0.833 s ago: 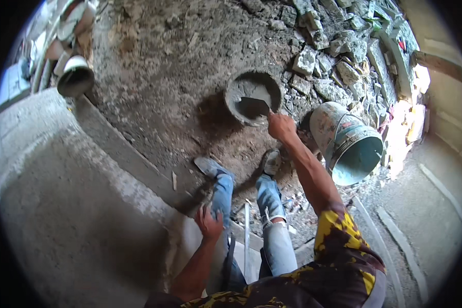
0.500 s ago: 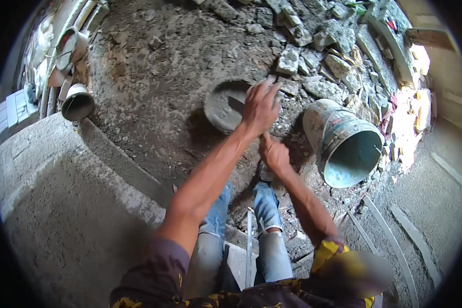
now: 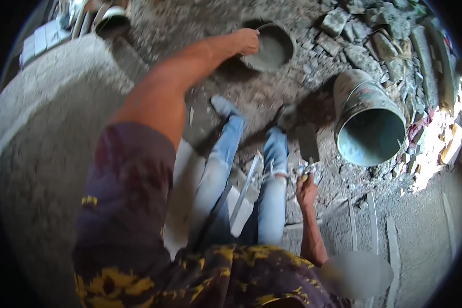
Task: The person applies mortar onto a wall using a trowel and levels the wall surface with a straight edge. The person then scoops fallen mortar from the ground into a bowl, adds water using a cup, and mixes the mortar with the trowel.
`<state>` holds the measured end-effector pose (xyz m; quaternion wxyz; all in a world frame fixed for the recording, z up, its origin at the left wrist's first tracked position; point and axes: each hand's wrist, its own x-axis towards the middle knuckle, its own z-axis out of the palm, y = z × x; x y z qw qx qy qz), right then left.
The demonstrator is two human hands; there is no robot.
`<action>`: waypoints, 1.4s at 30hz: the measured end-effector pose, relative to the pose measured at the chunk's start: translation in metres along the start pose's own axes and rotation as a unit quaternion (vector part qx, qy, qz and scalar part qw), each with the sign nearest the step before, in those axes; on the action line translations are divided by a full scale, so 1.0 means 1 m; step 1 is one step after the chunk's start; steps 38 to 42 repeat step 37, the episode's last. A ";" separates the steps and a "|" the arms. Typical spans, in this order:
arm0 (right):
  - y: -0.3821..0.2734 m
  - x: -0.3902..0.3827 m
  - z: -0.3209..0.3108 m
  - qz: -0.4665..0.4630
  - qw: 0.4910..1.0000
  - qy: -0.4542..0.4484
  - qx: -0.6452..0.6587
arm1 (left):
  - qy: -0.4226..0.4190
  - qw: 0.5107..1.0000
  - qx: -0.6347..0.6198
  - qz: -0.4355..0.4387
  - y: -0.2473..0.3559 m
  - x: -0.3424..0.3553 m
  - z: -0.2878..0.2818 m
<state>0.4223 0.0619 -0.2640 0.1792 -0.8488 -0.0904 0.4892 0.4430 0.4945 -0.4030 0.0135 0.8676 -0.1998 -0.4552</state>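
Note:
My left hand (image 3: 248, 42) reaches far forward and is closed at the left side of a round bucket (image 3: 293, 49) with wet grey mortar inside. A thin curved handle seems to run from that hand along the far rim; I cannot tell whether the fingers hold the handle or the rim. Low on the right, beside my right knee, my right hand (image 3: 306, 192) is wrapped round the handle of a trowel. The flat, grey-coated blade of the trowel (image 3: 308, 143) points away from me, apart from the mortar bucket.
A large stained bucket (image 3: 372, 128) lies on its side at the right, mouth toward me. Broken concrete rubble (image 3: 362, 59) is heaped behind it. Another bucket (image 3: 113, 23) and stacked pale blocks (image 3: 43, 41) are at the far left. Thin strips (image 3: 373, 220) lie on the right.
Both hands were together over the mortar bucket, the trowel blade inside it. My right hand has drawn back toward me with the trowel. My left hand now grips the bucket's side. The view has shifted.

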 end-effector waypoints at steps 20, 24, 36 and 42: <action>-0.013 0.033 -0.008 -0.035 0.999 0.019 -0.031 | 0.222 0.535 -0.623 -0.526 0.087 -0.147 0.212; -0.017 0.048 0.029 -0.194 0.967 -0.020 -0.165 | 0.222 0.462 -0.686 -0.516 0.138 -0.141 0.255; -0.177 0.132 0.277 -0.231 0.855 -0.086 -0.457 | 0.575 0.289 -0.583 -0.496 0.272 -0.233 0.331; -0.181 0.153 0.305 -0.243 0.855 -0.084 -0.451 | 0.576 0.286 -0.582 -0.498 0.274 -0.234 0.342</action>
